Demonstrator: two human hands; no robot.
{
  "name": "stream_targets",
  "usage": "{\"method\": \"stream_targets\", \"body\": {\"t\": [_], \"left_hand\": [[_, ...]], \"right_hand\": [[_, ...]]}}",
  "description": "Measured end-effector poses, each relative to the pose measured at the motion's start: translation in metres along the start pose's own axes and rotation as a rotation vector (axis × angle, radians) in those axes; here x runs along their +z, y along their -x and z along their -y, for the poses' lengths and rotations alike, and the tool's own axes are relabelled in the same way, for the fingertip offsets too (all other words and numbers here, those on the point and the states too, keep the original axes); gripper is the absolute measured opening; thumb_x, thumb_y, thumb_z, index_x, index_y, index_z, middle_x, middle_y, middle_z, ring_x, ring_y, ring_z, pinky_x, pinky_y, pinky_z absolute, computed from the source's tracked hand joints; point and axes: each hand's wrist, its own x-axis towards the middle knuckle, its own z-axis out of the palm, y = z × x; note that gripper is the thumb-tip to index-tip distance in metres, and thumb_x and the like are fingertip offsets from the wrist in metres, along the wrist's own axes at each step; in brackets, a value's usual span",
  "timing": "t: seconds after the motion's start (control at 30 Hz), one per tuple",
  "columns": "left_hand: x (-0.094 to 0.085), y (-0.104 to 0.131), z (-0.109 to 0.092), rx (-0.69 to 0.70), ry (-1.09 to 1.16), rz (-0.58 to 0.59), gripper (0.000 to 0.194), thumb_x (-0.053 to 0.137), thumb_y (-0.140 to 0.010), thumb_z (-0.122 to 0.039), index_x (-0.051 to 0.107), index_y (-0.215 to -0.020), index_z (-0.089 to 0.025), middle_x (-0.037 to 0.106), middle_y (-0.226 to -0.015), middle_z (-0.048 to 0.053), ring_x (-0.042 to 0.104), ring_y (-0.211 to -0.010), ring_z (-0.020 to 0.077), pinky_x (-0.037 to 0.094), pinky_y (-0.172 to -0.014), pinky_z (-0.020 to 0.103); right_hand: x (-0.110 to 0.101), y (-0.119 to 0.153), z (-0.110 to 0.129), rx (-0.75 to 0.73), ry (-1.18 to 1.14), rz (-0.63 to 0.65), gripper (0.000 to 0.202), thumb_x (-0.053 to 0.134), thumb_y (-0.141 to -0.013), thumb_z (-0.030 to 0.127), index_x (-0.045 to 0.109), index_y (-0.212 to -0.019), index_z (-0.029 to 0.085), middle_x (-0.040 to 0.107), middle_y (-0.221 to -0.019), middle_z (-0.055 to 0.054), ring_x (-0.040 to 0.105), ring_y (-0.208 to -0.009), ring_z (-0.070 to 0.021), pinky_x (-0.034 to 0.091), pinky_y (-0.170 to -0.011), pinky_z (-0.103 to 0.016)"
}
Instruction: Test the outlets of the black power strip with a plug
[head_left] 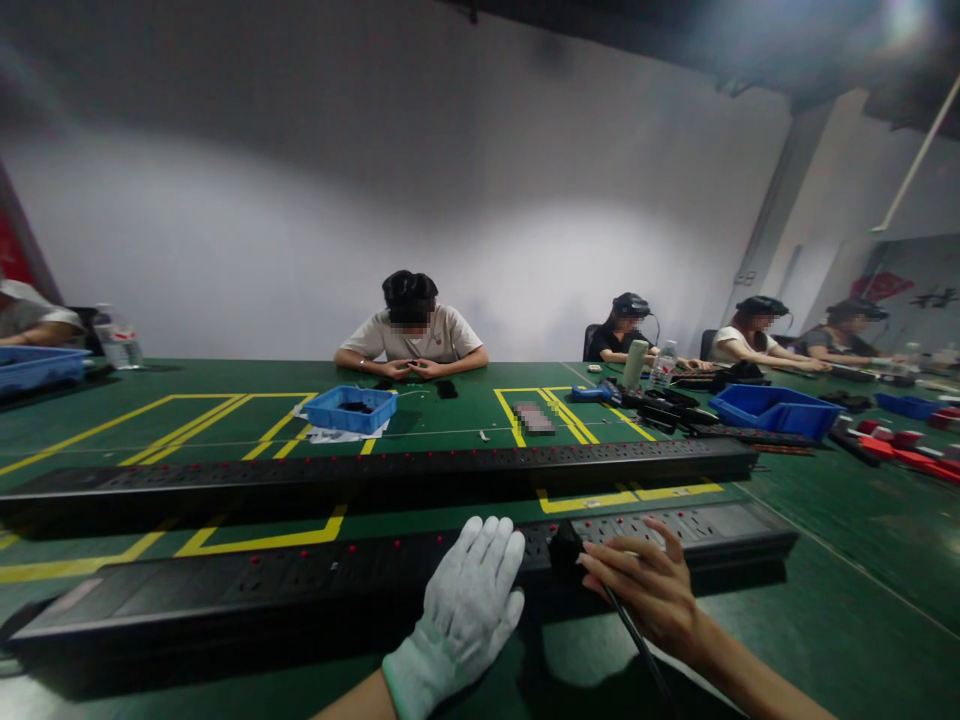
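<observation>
The right hand (pixel 649 585) grasps the black plug (pixel 566 547) — it sits at the fingertips, against the near power strip (pixel 300 580). The gloved left hand (pixel 472 600) lies flat on that strip, fingers extended — beyond, the far power strip (pixel 420 465), then a blue bin (pixel 351 410).

In our view, our gloved left hand (pixel 474 600) lies, fingers extended, over the nearer socket strip (pixel 285 585) at 6 o'clock. At 5 o'clock, our bare right hand (pixel 645 590) holds 1 black plug (pixel 566 546) at that strip. Beyond runs 1 more strip (pixel 375 468); 1 blue bin (pixel 350 412) sits at 9 o'clock, 1 seated person (pixel 412 335) at 10.
</observation>
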Motion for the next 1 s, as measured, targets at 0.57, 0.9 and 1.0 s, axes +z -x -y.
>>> {"method": "stream_targets", "body": {"t": [0.57,0.9,1.0], "left_hand": [[0.003,0.003,-0.001,-0.015,0.023,0.012,0.048,0.048,-0.091,-0.031,0.051,-0.134,-0.011,0.058,-0.133,0.013,0.053,-0.123,0.0271,0.038,-0.107,0.045],[0.009,0.007,-0.004,-0.072,-0.006,-0.068,0.047,0.051,-0.089,-0.03,0.053,-0.131,-0.01,0.06,-0.129,0.017,0.054,-0.121,0.0305,0.043,-0.102,0.048],[0.008,0.007,-0.004,-0.115,-0.033,-0.13,0.048,0.051,-0.088,-0.031,0.053,-0.131,-0.008,0.06,-0.128,0.019,0.054,-0.121,0.0319,0.045,-0.1,0.048]], "right_hand": [[-0.02,-0.018,0.03,-0.143,0.094,-0.051,0.007,0.071,-0.088,0.026,0.072,-0.095,0.027,0.077,-0.086,0.01,0.068,-0.077,-0.0088,0.011,-0.122,-0.036],[0.007,-0.041,0.008,0.115,-0.237,0.028,0.019,0.059,-0.093,0.015,0.068,-0.108,0.022,0.075,-0.098,-0.002,0.07,-0.098,-0.015,0.044,-0.106,-0.036],[0.023,-0.046,0.001,0.166,-0.338,0.028,0.018,0.061,-0.092,0.018,0.068,-0.107,0.025,0.075,-0.096,-0.002,0.072,-0.092,-0.0162,0.049,-0.101,-0.039]]}}
